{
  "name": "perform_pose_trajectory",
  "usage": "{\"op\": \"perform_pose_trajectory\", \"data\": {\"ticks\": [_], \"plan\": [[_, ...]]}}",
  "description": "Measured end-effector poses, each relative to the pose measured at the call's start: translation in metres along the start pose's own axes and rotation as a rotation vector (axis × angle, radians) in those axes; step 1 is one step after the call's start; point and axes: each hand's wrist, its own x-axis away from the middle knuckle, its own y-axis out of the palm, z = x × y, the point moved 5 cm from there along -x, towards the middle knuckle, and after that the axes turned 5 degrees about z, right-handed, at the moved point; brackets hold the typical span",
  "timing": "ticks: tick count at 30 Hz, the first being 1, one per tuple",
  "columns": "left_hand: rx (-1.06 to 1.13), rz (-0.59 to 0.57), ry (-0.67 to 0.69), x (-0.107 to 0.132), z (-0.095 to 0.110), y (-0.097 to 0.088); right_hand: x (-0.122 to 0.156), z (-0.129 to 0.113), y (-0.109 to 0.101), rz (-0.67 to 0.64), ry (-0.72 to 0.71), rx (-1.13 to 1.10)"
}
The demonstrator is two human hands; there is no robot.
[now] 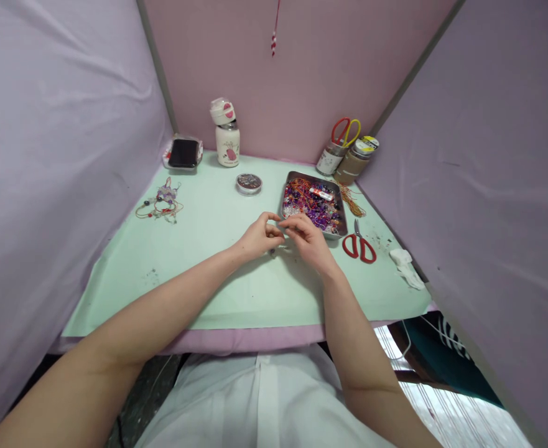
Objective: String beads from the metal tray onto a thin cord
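Observation:
My left hand point(262, 236) and my right hand point(307, 239) meet fingertip to fingertip over the middle of the table. Both are closed in a pinch; what lies between the fingers is too small to make out. Just under my left hand shows a small dark bead-like thing point(272, 252). A metal tray point(347, 227) of mixed beads point(308, 202), mostly purple, red and orange, stands right behind my right hand, which hides part of its near edge. Red-handled scissors point(359, 247) lie to the right of the tray, blades pointing away from me.
Beaded bracelets point(160, 202) lie at the left. At the back stand a phone-like black object point(184, 154), a white bottle point(227, 146), a round clear case point(249, 183), a jar with scissors point(329, 159) and a brown jar point(351, 167). Crumpled white tissue point(407, 269) rests near the right edge.

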Motion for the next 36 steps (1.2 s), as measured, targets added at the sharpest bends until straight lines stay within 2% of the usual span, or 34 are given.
{"op": "perform_pose_trajectory", "data": {"ticks": [6, 14, 18, 26, 36], "plan": [[0.016, -0.151, -0.045, 0.001, -0.001, 0.003, 0.000, 0.004, -0.001, -0.186, -0.016, 0.059], [0.018, -0.268, -0.110, 0.004, 0.000, 0.004, 0.005, 0.008, -0.002, -0.361, 0.005, 0.090], [0.033, -0.310, -0.155, 0.007, 0.002, 0.005, 0.007, 0.010, -0.001, -0.408, 0.017, 0.098], [0.053, -0.284, -0.140, 0.005, 0.006, 0.001, 0.003, 0.016, -0.003, -0.276, 0.124, 0.112], [0.170, -0.176, -0.045, -0.001, 0.005, -0.004, 0.001, 0.012, -0.006, -0.130, 0.169, 0.060]]}}
